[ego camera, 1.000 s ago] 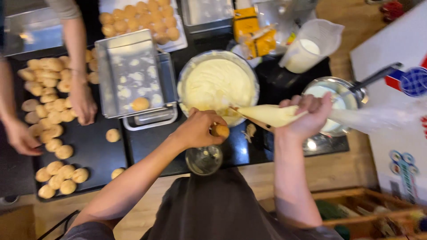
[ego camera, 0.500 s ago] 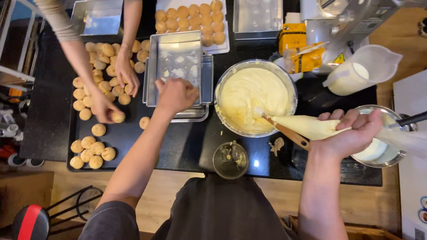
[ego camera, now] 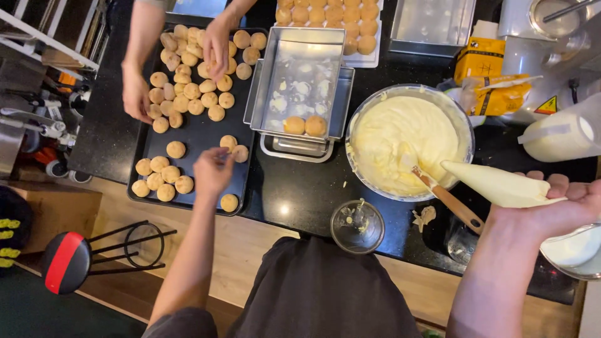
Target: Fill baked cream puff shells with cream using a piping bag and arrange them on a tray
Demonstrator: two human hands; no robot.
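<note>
Right hand: the right hand is curled around the fat end of a piping bag full of pale cream. It is at the right, near side of the desk.
Piping bag: it lies across the hand and its tip points left, toward the big bowl.
Left hand: the left hand is over the dark tray. Its fingers are pressed together, pinching at a small puff. I cannot tell if the puff is lifted.
Puffs: many small round golden puffs sit on the dark tray. A bunch is at the far left, a small group is at the near left, and 1 puff is alone at the near edge.
Big bowl: it is right of the trays and full of pale cream. A spatula with a wooden handle leans in it.
Metal pan: a shiny pan sits between the dark tray and the bowl. 2 puffs rest at its near end.
Glass: a small glass stands near the person, in front of the bowl.
Other person: 2 other hands reach from the far side and touch the puffs on the dark tray.
Far side: a white tray of puffs and a yellow box are there.
Jug: a white jug stands at the right.
Stool: a red and black stool is on the floor at the left.
</note>
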